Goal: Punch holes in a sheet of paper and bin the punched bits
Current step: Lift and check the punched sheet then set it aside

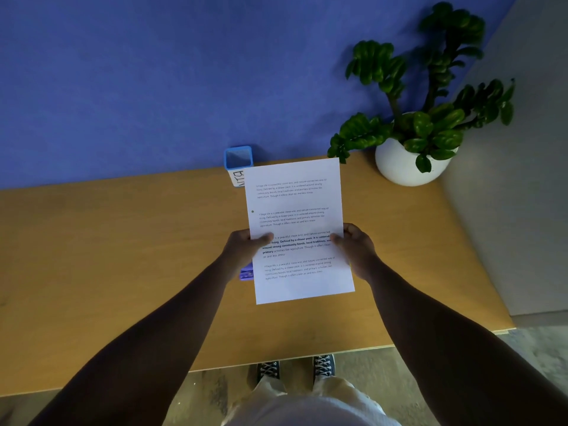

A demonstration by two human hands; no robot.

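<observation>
I'm holding the printed sheet (pixel 299 229) above the wooden desk (pixel 123 256), left hand (pixel 246 245) pinching its nine o'clock edge, right hand (pixel 355 242) pinching three o'clock. Blue bin (pixel 238 159) sitting at eleven; purple hole punch (pixel 246 272) peeking out under my left wrist.

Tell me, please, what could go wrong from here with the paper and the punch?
The sheet of paper already shows one hole near its left edge, so another may land misaligned. The purple punch lies mostly hidden under the sheet and left hand, easy to knock. The small blue bin could tip.
</observation>
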